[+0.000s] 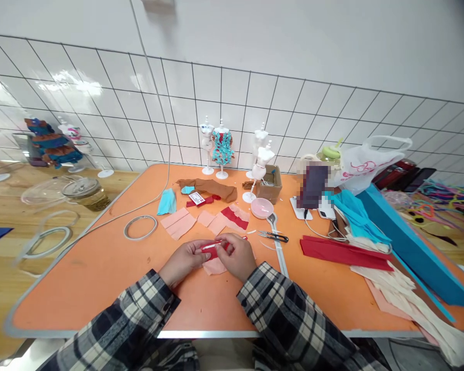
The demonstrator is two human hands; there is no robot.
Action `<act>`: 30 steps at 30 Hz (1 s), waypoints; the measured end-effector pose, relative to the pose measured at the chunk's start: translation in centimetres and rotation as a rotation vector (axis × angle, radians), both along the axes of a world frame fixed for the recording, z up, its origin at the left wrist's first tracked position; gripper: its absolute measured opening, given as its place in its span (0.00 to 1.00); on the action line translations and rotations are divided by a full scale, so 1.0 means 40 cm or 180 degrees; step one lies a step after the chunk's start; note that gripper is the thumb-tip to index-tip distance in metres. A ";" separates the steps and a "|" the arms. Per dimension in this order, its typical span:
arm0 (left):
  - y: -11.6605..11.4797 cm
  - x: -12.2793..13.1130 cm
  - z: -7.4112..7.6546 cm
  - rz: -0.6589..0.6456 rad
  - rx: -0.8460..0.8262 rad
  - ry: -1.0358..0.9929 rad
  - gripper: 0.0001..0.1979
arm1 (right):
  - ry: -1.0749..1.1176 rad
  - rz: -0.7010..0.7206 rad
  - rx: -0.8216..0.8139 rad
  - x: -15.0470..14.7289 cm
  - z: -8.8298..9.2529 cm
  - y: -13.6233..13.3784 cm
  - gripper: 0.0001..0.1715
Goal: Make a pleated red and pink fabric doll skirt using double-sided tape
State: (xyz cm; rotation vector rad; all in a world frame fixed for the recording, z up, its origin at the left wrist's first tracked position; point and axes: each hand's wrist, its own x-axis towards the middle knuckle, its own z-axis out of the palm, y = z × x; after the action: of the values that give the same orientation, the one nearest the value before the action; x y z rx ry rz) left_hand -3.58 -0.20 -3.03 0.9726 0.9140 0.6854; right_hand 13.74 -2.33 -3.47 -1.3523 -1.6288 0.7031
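- Red strip (212, 252): in the head view, our only one, we have it between our two hands, just above the near middle of the orange table (100, 299).
- Our left hand (185, 262) pinches the strip toward its left end; our right hand (239, 257) grips it farther right, fingers bunched close together.
- Along the strip we see a narrow white band (209, 247); whether it is tape or a bare edge, we cannot tell. A peach scrap (215, 267) shows just below, partly hidden.
- Done, it seems: beyond our hands a red patch (234, 218) lies on peach material, and a separate peach piece (178, 223) looks cut to size.
- Left, in our judgement: the strip itself, which looks midway and not yet set down. Folded red material (340, 251) to the right appears unused.
- We have neither the snips (274, 236) near our right hand nor the pale ring (140, 228) on the left in our grip.
- At the back, one dress form (222, 149) wears turquoise; the white form (262, 164) beside the box (268, 191) looks bare.
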 end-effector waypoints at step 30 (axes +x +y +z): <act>-0.047 0.012 0.006 0.0167 0.0131 0.0187 0.22 | -0.0694 -0.0129 -0.0298 -0.023 0.004 -0.016 0.02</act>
State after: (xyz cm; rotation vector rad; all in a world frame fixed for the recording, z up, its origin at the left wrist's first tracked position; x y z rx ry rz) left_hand -3.10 -2.09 -2.80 1.0128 0.9830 0.7256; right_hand 12.82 -2.96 -3.32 -1.5706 -1.7510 0.6322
